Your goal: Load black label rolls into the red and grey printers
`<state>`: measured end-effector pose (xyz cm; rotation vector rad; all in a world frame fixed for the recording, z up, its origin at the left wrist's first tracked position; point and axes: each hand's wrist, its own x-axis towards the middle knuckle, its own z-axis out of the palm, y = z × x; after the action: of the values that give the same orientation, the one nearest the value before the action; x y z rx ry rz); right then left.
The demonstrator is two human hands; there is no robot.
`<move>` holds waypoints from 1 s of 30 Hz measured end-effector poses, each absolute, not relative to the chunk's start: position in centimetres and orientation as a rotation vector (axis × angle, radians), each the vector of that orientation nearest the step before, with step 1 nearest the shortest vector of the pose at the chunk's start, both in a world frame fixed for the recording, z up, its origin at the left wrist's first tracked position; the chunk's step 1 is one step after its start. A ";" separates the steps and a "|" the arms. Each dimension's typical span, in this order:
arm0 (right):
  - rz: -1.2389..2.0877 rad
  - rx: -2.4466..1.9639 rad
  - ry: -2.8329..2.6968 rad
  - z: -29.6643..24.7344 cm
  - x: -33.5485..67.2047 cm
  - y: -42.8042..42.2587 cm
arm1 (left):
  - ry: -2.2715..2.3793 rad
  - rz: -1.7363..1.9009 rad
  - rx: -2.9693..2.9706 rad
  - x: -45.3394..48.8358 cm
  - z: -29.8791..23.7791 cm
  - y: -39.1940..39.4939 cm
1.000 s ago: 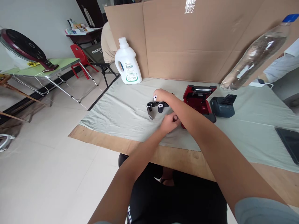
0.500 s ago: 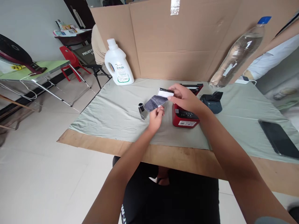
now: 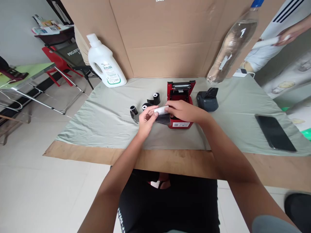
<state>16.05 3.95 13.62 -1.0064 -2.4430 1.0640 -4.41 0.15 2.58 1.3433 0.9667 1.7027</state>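
Between my two hands is a small white paper roll [image 3: 161, 110]. My left hand [image 3: 146, 119] grips its left end with thumb and fingers, and my right hand [image 3: 181, 110] closes on its right end. A dark glossy sheet [image 3: 162, 119] hangs just below the roll; where it attaches is hidden. Behind my right hand stands a red label printer [image 3: 181, 124], its lid [image 3: 181, 84] raised. Left of the printer lie several black ribbon rolls, among them one farther back [image 3: 156, 98] and one with a loose tail [image 3: 133, 110].
A black device [image 3: 207, 101] and a phone [image 3: 275, 132] lie to the right. At the back, a white detergent jug [image 3: 107, 66] and a large water bottle [image 3: 233, 45] stand before a cardboard panel [image 3: 167, 58]. Behind it, at right, another person's hand [image 3: 290, 35] holds a white roll.
My left hand has gone from the dark sheet to the white roll, which both hands now hold. More black rolls and the printer's raised lid have come into sight. My view has shifted.
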 end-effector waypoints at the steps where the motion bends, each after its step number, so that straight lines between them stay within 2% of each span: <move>1: 1.027 -1.059 -2.457 13.6 16.1 3.9 | 0.961 1.683 1.335 -4.2 2.5 0.1; 11: 0.672 -0.796 -2.540 13.9 17.1 4.3 | 0.916 1.622 1.425 -2.5 1.4 -0.9; 19: 0.578 -1.360 -2.398 13.3 21.8 8.1 | 1.008 1.539 1.744 -2.1 1.8 -2.0; 26: 0.374 -1.443 -2.500 10.8 20.5 9.7 | 0.940 1.446 2.328 -2.0 2.4 -2.2; 30: 0.376 -1.364 -2.557 10.3 20.2 10.1 | 0.985 1.370 2.512 -1.7 2.2 -2.2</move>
<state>20.18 10.13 10.27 -1.3638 -2.5566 0.3764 -1.74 -2.24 2.21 2.5123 0.9849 1.3705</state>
